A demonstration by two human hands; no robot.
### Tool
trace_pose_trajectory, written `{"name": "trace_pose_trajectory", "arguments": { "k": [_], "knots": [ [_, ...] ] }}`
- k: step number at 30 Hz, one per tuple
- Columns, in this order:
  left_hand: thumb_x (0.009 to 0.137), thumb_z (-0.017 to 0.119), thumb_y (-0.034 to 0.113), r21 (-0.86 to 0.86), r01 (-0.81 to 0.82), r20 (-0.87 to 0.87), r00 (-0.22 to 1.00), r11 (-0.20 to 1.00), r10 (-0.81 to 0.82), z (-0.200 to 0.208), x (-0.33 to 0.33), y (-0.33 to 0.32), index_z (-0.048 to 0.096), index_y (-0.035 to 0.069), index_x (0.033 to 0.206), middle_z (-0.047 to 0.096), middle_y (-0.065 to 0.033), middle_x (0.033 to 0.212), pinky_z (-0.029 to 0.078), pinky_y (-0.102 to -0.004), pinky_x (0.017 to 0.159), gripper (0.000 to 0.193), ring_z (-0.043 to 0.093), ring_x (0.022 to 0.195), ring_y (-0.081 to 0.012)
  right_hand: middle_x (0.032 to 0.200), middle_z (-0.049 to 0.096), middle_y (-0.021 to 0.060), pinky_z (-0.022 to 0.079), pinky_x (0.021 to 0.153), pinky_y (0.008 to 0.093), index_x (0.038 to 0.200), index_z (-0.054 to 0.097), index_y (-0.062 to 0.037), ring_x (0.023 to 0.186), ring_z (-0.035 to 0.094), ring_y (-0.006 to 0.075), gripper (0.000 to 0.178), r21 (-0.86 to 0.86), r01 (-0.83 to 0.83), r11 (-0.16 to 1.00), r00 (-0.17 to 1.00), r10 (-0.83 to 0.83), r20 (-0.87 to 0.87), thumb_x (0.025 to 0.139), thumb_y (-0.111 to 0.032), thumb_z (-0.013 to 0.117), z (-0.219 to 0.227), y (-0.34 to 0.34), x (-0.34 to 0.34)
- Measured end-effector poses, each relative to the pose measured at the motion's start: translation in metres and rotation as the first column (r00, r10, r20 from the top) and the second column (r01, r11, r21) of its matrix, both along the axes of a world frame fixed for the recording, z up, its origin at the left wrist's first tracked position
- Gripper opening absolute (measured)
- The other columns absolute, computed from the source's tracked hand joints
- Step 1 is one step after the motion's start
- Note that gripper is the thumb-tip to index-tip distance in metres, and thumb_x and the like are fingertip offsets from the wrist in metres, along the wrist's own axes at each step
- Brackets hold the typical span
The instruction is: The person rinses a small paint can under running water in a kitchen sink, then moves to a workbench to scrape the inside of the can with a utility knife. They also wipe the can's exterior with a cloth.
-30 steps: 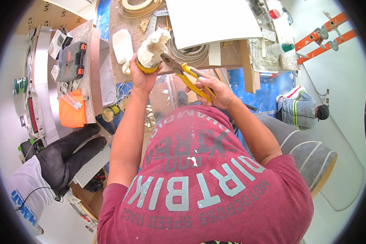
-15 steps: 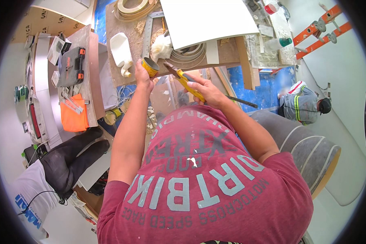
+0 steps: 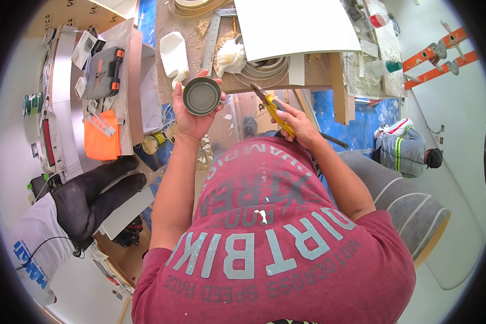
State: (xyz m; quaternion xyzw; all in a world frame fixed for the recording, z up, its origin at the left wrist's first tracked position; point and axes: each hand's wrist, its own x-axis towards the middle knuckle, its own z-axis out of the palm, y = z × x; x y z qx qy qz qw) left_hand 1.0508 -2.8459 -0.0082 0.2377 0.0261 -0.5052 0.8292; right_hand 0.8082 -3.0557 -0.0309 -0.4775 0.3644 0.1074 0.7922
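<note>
My left hand (image 3: 193, 125) is wrapped round a small tin can (image 3: 201, 96), tilted so that its round mouth and grey metal inside show. No contents can be made out in it. To the right, my right hand (image 3: 301, 127) grips a pair of pliers (image 3: 271, 109) by its yellow and black handles. Their brownish jaws point up and left toward the workbench (image 3: 237, 83), apart from the can. A dark rod (image 3: 335, 140) sticks out beyond my right wrist; what it belongs to is hidden. A white plastic bottle (image 3: 173, 53) lies on the bench just beyond the can.
A white board (image 3: 297, 27) covers much of the bench. Near it lie a metal square (image 3: 213, 40), a crumpled white bag (image 3: 231, 56) and coiled edging strip (image 3: 267, 69). One person (image 3: 407, 148) crouches at right near an orange ladder (image 3: 437, 51); another (image 3: 92, 208) is at left.
My left hand has turned the can so its mouth now faces up toward me. My right hand with the pliers has shifted slightly right, and the view has moved a little.
</note>
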Motion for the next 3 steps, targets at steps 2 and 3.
{"name": "trace_pose_trajectory", "arguments": {
  "k": [2,3],
  "knots": [
    [0.105,0.036,0.061,-0.052,0.006,-0.006,1.000,0.999,-0.007,0.0078,-0.0012,0.0014,0.046,0.010,0.153,0.063,-0.0215,0.131,0.053,-0.0412,0.074,0.070,0.061,0.100,-0.0353,0.109,0.068,0.0069,0.044,0.048,0.0225,0.163,0.038,-0.0216,0.061,0.053,0.0082,0.065,-0.010,-0.025,1.000,1.000,0.025,-0.011,0.104,-0.034,0.063,0.0002,-0.0008,0.0023],
    [0.105,0.035,0.063,-0.089,0.014,-0.014,1.000,0.996,-0.015,0.0073,-0.0002,0.0028,0.045,0.010,0.153,0.061,-0.0222,0.136,0.054,-0.0419,0.075,0.072,0.061,0.101,-0.0350,0.109,0.068,0.0067,0.044,0.048,0.0224,0.163,0.038,-0.0222,0.061,0.053,0.0083,0.065,-0.019,-0.040,0.999,0.999,0.040,-0.023,0.104,-0.034,0.063,0.0000,-0.0011,0.0041]
  ]
}}
